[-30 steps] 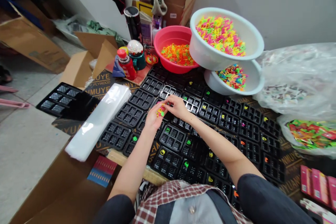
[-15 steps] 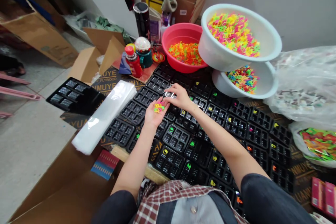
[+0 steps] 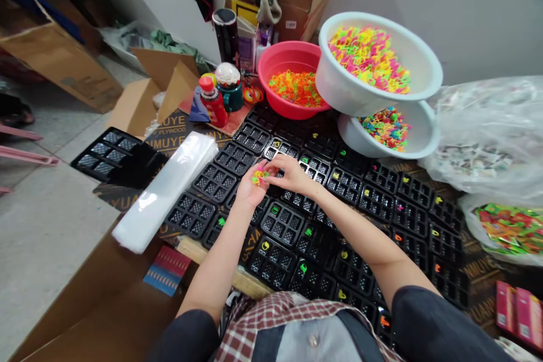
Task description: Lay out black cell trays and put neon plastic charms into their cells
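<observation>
My left hand point(image 3: 250, 191) is turned palm up and cupped around a small heap of plastic rings point(image 3: 257, 178) in yellow, pink and green. Over that palm, my right hand point(image 3: 292, 174) has its thumb and fingertips pinched at the heap; whatever is between them is too small to make out. Beneath and around both hands lie rows of black compartment trays point(image 3: 283, 223). Many trays have a single coloured ring in one compartment, such as a green ring point(image 3: 275, 210) and a yellow ring point(image 3: 265, 245).
Behind the trays stand a red basin point(image 3: 271, 59) and two stacked pale basins point(image 3: 356, 87) of small plastic pieces. Clear plastic sleeves point(image 3: 165, 192) and stacked trays point(image 3: 112, 155) lie left. A red bottle point(image 3: 214, 104) stands at the back; filled bags point(image 3: 487, 141) are at right.
My right hand has drawn back from the tray just beyond my left hand to the heap in my left palm. A yellow ring now shows in that tray.
</observation>
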`<action>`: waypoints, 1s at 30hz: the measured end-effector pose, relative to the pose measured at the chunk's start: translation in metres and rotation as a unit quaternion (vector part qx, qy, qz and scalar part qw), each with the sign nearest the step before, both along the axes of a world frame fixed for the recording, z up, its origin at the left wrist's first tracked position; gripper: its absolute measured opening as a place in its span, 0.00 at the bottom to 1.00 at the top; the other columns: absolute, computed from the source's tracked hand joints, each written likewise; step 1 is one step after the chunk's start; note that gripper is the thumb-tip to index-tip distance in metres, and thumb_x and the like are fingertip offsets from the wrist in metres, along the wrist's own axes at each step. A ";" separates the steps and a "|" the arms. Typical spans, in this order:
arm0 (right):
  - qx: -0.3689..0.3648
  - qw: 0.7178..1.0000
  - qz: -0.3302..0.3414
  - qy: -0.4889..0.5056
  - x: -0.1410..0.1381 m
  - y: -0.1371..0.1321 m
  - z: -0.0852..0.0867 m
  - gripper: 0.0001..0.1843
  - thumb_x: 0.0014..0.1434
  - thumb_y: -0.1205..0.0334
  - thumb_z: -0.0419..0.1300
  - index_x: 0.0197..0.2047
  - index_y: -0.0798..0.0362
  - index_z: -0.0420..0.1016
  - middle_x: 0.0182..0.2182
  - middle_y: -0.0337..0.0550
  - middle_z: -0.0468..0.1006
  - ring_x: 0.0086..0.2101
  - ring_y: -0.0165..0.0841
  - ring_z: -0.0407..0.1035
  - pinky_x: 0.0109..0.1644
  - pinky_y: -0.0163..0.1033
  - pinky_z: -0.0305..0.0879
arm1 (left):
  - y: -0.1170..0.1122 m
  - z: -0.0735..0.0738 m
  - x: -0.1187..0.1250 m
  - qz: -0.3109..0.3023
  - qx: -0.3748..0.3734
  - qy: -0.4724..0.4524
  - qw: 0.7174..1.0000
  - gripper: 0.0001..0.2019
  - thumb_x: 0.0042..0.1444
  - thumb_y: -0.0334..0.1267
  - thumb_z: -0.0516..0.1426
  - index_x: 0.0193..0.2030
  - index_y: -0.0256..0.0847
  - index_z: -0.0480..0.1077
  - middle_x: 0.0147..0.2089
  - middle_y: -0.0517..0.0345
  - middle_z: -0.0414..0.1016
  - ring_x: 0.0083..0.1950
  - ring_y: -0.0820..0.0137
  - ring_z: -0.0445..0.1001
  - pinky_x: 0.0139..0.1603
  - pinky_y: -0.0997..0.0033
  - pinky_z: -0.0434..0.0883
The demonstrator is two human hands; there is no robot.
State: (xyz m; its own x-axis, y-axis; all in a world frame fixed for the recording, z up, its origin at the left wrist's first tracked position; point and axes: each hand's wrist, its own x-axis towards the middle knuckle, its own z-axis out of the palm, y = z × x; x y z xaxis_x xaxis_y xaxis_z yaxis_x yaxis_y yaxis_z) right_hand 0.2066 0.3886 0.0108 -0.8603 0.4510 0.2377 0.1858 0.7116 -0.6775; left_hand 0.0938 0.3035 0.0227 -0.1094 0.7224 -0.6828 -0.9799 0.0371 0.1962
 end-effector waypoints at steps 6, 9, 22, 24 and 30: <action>-0.019 0.999 -0.010 -0.025 0.001 -0.001 -0.001 0.04 0.55 0.70 0.61 0.34 0.53 0.75 0.27 0.39 0.74 0.30 0.30 0.66 0.38 0.36 0.62 | 0.001 -0.003 0.002 0.017 0.008 0.011 1.000 0.17 0.62 0.27 0.46 0.51 0.30 0.73 0.29 0.52 0.77 0.30 0.71 0.77 0.33 0.76 0.73; -0.017 1.000 0.005 -0.013 0.002 -0.001 0.002 0.08 0.54 0.73 0.58 0.36 0.53 0.75 0.30 0.39 0.73 0.31 0.30 0.66 0.38 0.36 0.63 | 0.000 -0.005 0.002 0.022 0.005 0.012 1.000 0.17 0.60 0.25 0.48 0.50 0.32 0.74 0.30 0.53 0.78 0.30 0.72 0.77 0.34 0.76 0.73; -0.066 0.998 -0.012 0.007 0.003 0.015 0.000 0.06 0.60 0.62 0.59 0.33 0.53 0.75 0.30 0.40 0.76 0.32 0.31 0.68 0.38 0.36 0.65 | 0.001 -0.004 0.005 0.048 -0.024 0.014 0.998 0.12 0.59 0.22 0.50 0.42 0.31 0.74 0.29 0.53 0.77 0.31 0.74 0.77 0.39 0.76 0.75; -0.053 0.992 -0.108 0.047 -0.002 0.038 -0.009 0.08 0.61 0.61 0.58 0.32 0.53 0.74 0.30 0.41 0.76 0.31 0.31 0.68 0.38 0.37 0.66 | 0.000 -0.004 0.004 0.064 -0.042 0.025 0.997 0.13 0.57 0.21 0.51 0.44 0.32 0.73 0.30 0.54 0.77 0.33 0.72 0.79 0.42 0.74 0.76; 0.075 0.961 -0.268 0.012 -0.027 0.135 -0.043 0.12 0.61 0.68 0.51 0.31 0.53 0.74 0.30 0.44 0.73 0.34 0.35 0.66 0.43 0.41 0.65 | -0.003 -0.004 -0.001 0.070 -0.066 0.028 0.995 0.12 0.56 0.21 0.53 0.45 0.34 0.73 0.28 0.56 0.76 0.27 0.75 0.77 0.31 0.80 0.75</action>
